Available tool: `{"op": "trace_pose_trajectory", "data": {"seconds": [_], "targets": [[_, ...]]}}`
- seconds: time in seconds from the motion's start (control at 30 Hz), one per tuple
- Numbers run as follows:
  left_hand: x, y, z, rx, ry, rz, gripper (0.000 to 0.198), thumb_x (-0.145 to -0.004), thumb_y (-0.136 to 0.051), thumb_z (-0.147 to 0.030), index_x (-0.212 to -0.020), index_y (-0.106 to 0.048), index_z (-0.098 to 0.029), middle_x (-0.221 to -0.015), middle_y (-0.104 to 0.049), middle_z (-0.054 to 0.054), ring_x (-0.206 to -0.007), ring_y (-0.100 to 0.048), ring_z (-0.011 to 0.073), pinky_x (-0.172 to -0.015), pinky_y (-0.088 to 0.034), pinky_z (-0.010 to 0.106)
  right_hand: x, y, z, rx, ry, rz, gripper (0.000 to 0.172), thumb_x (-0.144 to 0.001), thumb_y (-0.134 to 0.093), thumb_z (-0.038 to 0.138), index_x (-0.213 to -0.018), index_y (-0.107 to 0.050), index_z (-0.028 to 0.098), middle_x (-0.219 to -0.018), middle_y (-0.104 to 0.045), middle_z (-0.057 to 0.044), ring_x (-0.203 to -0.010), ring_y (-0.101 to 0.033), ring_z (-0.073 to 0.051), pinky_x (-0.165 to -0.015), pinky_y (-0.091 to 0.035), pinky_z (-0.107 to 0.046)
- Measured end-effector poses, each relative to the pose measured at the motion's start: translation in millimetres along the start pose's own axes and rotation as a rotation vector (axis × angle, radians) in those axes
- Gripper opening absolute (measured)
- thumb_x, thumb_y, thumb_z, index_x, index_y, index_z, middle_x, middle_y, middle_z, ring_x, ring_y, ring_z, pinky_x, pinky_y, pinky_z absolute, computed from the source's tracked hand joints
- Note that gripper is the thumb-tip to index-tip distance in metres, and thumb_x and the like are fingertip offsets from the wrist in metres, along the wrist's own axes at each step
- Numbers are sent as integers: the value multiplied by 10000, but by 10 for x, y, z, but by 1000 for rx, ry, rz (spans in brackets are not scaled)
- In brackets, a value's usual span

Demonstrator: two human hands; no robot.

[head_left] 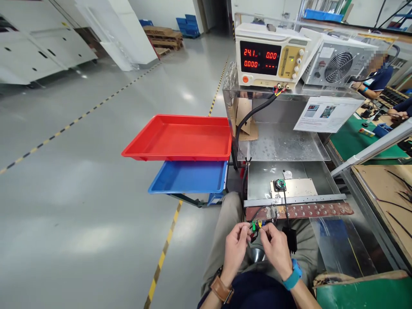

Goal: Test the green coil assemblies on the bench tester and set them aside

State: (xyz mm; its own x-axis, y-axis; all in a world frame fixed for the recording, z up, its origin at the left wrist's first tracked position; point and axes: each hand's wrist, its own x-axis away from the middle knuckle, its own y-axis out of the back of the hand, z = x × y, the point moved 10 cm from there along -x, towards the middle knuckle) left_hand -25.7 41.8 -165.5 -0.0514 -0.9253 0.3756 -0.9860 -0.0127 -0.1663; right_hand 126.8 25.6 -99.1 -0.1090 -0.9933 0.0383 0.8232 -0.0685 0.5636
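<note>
My left hand is closed in a pinch beside a row of small green, yellow and blue connector-like pieces. My right hand pinches at the right side of that row, close to the yellow piece. What lies between the fingertips is too small to make out. Thin dark wires hang below the coloured pieces. Just ahead, a brown strip with rows of metal studs runs along the front of a metal tray. A black block hangs on a cable right of my right hand.
A silver plate with a green-ringed round part lies in the tray. Above stands a power supply with red digits. A red tray and a blue tray are at the left. A co-worker's arm shows at far right.
</note>
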Motion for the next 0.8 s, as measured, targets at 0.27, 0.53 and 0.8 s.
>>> {"op": "trace_pose_trajectory", "data": {"seconds": [0.27,0.53,0.8], "targets": [[178,-197,-485,-761,-528,43,286,-1011,-444,-289,-1179,-668,-226,-1161,-685,79,-1064,-664,209,-914,-548,355,-78,-131,25,170,41,74,289,-1015,-404,337,-887,-619,192,-732,-672,-36,-656,-630,-182,-638,-348,-262],[188,-343,-563,-1047,-695,17,259,-1014,-430,-207,-1096,-676,-195,-1058,-704,73,-999,-680,209,-841,-572,337,-118,-116,28,180,64,66,251,-1000,-422,278,-851,-606,194,-721,-674,-25,-629,-623,-162,-630,-351,-245],[180,-326,-597,-1053,-788,1,265,-1013,-429,-234,-1066,-686,-204,-1042,-719,79,-959,-706,212,-801,-584,312,-139,-155,-29,182,67,29,221,-979,-433,234,-809,-572,204,-678,-644,-13,-610,-618,-164,-603,-328,-243]]}}
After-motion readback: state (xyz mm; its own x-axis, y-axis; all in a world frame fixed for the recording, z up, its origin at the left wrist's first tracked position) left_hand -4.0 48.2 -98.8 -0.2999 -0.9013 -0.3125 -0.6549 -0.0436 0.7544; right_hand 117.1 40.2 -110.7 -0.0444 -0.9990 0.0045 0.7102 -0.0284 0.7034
